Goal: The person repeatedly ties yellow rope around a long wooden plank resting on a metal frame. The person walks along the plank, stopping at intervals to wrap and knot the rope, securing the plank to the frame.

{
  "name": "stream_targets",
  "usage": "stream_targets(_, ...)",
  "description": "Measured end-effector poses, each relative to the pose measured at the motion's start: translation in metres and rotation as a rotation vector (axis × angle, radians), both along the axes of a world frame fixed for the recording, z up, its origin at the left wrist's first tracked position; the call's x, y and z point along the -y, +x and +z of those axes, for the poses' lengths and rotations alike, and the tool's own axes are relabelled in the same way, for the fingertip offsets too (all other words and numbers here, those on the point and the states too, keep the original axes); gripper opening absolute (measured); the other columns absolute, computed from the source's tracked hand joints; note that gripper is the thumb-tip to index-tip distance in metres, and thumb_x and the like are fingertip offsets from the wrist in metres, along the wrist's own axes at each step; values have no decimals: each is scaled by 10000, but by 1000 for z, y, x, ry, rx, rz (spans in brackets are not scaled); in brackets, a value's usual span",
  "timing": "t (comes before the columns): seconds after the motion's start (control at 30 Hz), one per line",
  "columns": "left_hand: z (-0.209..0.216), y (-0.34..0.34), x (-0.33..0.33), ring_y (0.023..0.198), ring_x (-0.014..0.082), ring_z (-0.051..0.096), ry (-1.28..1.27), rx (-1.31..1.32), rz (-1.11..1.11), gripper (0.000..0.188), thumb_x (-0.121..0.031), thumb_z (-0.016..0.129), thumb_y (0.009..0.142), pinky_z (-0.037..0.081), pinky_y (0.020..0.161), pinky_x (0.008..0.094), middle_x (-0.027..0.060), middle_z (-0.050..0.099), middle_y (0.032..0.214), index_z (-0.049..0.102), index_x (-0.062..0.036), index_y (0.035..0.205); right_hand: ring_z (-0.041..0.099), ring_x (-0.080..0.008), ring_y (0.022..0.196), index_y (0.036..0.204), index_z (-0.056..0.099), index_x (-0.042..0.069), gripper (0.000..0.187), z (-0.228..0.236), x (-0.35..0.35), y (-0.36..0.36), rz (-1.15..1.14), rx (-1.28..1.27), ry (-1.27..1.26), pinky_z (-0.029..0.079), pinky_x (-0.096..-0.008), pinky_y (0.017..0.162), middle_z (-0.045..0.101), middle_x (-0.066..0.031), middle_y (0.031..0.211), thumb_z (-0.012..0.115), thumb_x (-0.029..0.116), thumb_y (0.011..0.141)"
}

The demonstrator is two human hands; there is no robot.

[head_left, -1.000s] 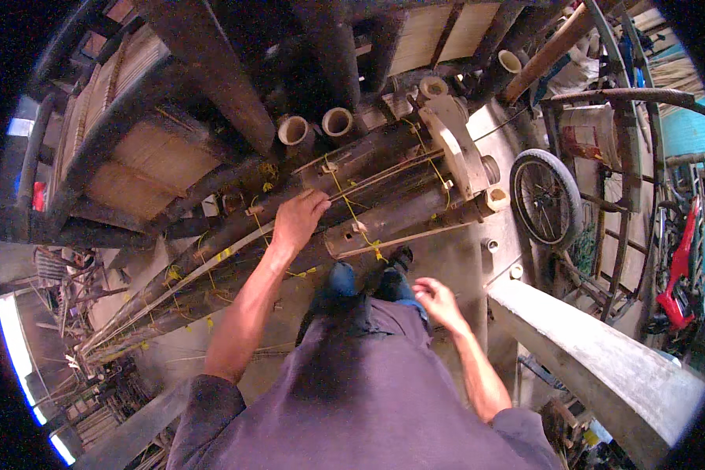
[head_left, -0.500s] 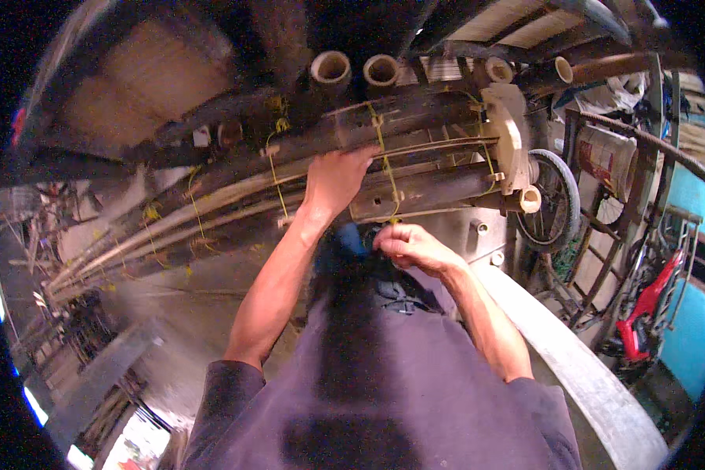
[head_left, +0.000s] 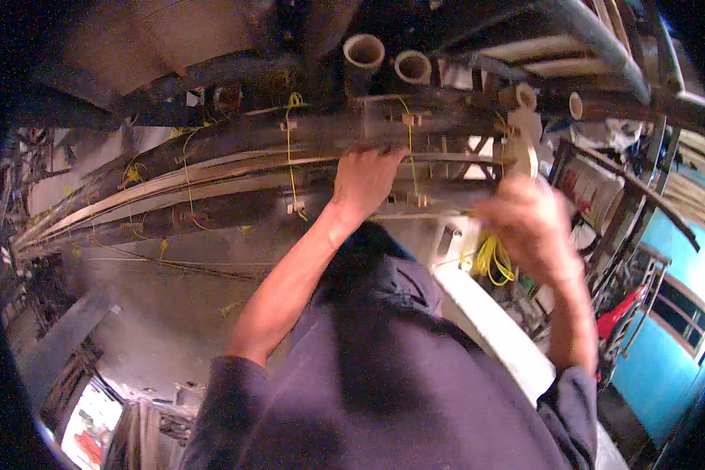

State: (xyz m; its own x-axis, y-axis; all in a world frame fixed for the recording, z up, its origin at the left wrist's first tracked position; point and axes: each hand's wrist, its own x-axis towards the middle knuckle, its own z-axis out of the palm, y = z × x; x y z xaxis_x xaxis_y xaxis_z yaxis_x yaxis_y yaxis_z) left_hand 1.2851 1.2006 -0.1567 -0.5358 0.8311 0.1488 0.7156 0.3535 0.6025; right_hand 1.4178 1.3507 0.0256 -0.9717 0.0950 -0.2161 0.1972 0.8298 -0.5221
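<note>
A long boat-shaped wooden frame (head_left: 235, 168) of bent strips and dark lengthwise beams stretches in front of me, narrowing at the far left. Yellow cords (head_left: 292, 168) with small wooden blocks are tied across it at intervals. My left hand (head_left: 364, 184) is closed over a wooden strip near the frame's middle, its fingertips mostly hidden. My right hand (head_left: 529, 223) is smeared by motion near the frame's right end, beside a pale end board (head_left: 523, 145). Just below it hangs a loose bundle of yellow cord (head_left: 489, 260); whether my fingers hold it cannot be made out.
Round pale pipe ends (head_left: 363, 51) stick out beyond the frame. A pale plank (head_left: 489, 317) slopes down at my right. Farther right are a red part (head_left: 619, 313), a metal rack and a blue wall (head_left: 654, 368). Dark beams hang overhead.
My right hand has moved right and up from beside my chest to the frame's right end. The yellow cord bundle has come into sight. My left hand stays on the frame; the view has shifted.
</note>
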Motion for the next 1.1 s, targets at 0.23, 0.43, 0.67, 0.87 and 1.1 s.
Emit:
stream_targets(0.23,2,-5,-3,693,241,633,-18,-195,116,113,-247,627,787,490,681,368,68,652,742,630,-135,777,603,-263,739,798,637,65,244,-45,-19,-188,180,-191,26,474,-369,634,614,-81,785,605,307,793)
stream_targets(0.43,-2,2,-21,699,243,638,238,-240,-45,70,-192,616,783,496,660,369,69,660,773,638,-130,807,592,-179,607,682,578,61,330,-210,-77,-161,-389,-556,199,458,-321,525,598,-107,631,490,320,867)
stream_targets(0.67,22,1,-14,713,220,645,-17,57,10,146,-192,579,840,501,686,348,93,662,785,664,-74,837,588,-351,769,724,536,42,169,-160,84,24,57,-175,-318,474,-433,673,568,-147,739,552,192,801)
stream_targets(0.87,90,-57,-74,626,116,477,245,673,-210,325,-258,423,958,405,613,262,15,457,611,562,-18,788,579,-362,718,702,528,57,193,-191,118,2,-147,-191,-329,480,-437,644,551,-162,704,558,220,799)
stream_targets(1.1,-11,-131,-132,528,62,337,-220,1289,-414,301,-388,522,903,333,489,224,-48,385,686,451,-137,751,521,-122,615,692,571,60,340,-120,49,34,-663,-594,-1327,438,-274,574,555,-37,665,486,285,933)
